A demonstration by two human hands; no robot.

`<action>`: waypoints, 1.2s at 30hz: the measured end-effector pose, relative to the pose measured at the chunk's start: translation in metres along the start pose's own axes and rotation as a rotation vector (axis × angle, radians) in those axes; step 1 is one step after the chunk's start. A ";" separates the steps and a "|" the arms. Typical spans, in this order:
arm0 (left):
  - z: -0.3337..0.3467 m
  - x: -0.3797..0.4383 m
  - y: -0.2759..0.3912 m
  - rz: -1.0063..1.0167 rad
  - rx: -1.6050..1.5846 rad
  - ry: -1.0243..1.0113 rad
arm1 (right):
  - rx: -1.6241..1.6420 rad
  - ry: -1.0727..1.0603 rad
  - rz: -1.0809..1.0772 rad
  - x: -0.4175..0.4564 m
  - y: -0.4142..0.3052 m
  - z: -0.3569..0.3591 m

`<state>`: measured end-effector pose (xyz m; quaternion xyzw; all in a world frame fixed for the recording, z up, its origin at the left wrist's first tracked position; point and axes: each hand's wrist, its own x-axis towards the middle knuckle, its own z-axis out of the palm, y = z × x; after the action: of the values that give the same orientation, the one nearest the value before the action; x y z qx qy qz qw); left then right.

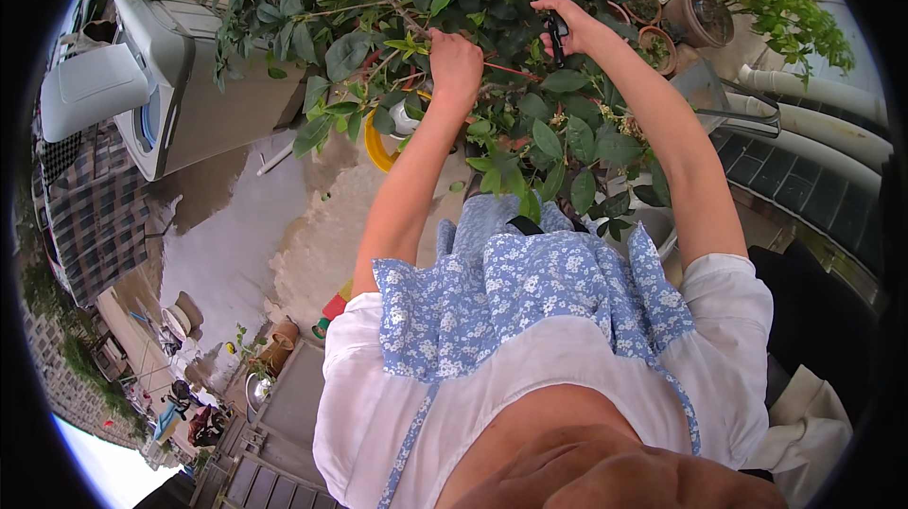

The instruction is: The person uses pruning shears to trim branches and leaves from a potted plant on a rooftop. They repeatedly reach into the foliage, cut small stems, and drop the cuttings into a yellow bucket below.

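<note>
A leafy potted shrub (567,136) with dark green leaves spreads before me. My left hand (456,68) is among its leaves, fingers curled around a woody branch (406,14); the fingertips are hidden. To its right, my right hand (573,28) grips a black-handled hand tool (557,37), which looks like pruning shears. Its working end cannot be made out against the foliage. Between the two hands runs a thin red cord (512,71). Below my left hand, a yellow basin (379,143) shows partly behind leaves and my forearm.
A washing machine (206,83) with its lid raised stands at left, near a checked cloth (99,204). Clay pots (656,48) and a large brown planter (709,16) are at upper right. White pipes (816,94) run along the right. The concrete floor (234,225) has wet patches.
</note>
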<state>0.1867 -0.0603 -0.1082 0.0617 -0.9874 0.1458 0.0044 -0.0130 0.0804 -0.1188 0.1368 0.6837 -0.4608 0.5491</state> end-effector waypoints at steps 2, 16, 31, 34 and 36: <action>-0.002 -0.001 0.001 -0.008 -0.023 -0.128 | 0.087 0.027 0.012 0.004 0.005 -0.013; 0.038 0.107 0.047 -0.153 -0.603 -0.406 | 0.162 -0.046 0.143 -0.033 0.038 -0.031; 0.083 0.100 0.035 -0.291 -0.633 -0.557 | -0.106 -0.105 0.116 -0.014 0.031 -0.016; 0.076 0.100 0.044 -0.351 -0.861 -0.285 | -0.281 -0.116 0.176 -0.008 0.026 -0.007; 0.072 0.107 0.044 -0.406 -0.879 -0.220 | -0.412 -0.193 0.194 -0.004 0.026 -0.002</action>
<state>0.0757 -0.0523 -0.1866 0.2599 -0.9182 -0.2955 -0.0460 0.0051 0.0973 -0.1280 0.0423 0.6911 -0.2677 0.6700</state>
